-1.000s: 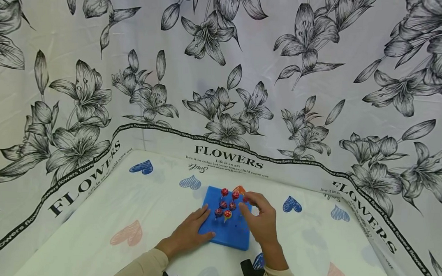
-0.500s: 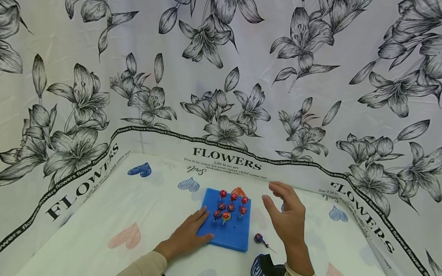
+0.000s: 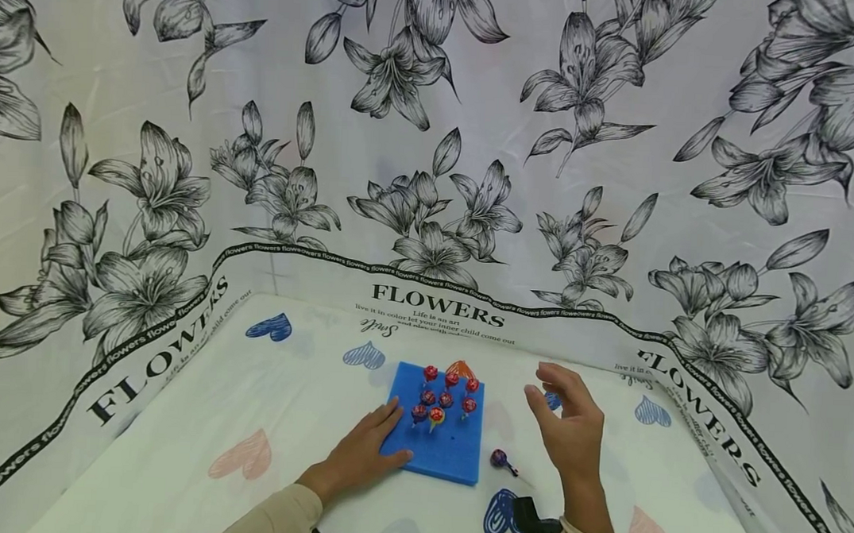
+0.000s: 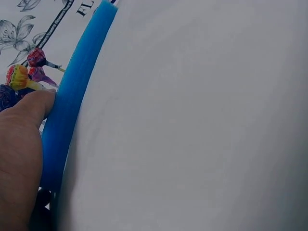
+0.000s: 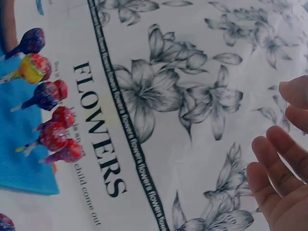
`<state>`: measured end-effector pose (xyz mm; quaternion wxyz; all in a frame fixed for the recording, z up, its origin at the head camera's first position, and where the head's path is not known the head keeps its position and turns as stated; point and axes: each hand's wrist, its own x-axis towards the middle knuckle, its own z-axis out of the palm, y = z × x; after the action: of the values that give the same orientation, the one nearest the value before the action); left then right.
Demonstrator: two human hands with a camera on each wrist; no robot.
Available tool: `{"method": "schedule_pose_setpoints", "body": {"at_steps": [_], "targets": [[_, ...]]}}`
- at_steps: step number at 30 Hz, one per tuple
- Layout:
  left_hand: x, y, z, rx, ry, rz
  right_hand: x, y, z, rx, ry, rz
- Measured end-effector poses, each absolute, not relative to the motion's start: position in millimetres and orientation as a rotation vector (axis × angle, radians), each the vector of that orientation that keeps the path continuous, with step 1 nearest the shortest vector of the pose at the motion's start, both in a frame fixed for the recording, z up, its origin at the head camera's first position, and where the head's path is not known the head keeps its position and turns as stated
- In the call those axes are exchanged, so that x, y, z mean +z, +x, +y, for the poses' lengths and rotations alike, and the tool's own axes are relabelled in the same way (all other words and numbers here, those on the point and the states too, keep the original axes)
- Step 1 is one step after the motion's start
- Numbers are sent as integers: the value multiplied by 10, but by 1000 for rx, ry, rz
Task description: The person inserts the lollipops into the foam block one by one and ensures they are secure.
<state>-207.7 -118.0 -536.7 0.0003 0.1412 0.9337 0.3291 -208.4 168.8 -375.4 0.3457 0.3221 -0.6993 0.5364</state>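
A blue foam board (image 3: 447, 458) lies on the table, with several wrapped lollipops (image 3: 436, 416) standing in it on their sticks. My left hand (image 3: 361, 453) rests along the board's left edge, fingers spread and thumb on its near part. In the left wrist view, the thumb (image 4: 29, 115) presses at the blue edge, close to the candy heads. To the right of the board, my right hand (image 3: 572, 424) hovers with relaxed, slightly bent fingers and nothing in it. Between that hand and the board, one dark purple lollipop (image 3: 499, 459) lies on its side on the cloth.
A white cloth with printed hearts (image 3: 241, 455) covers the table. Behind it and at the sides hangs a white curtain (image 3: 312, 285) with black flower drawings. A black strap (image 3: 536, 522) sits by my right wrist.
My right hand has let go of a lollipop at the board's right side and moved away to the right. The lollipop lying on the cloth has come into view. My left hand stays put.
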Motion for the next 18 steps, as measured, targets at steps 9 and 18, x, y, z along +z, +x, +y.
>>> {"method": "schedule_pose_setpoints", "body": {"at_steps": [9,18], "targets": [[-5361,-2082,-1183,1026,437,2936,-4219,-2122,1715,1419,583,-2038],[-5377,-2079,-1182,1006,425,2938,-4797,-2272,1777,1420,383,-2220]]}}
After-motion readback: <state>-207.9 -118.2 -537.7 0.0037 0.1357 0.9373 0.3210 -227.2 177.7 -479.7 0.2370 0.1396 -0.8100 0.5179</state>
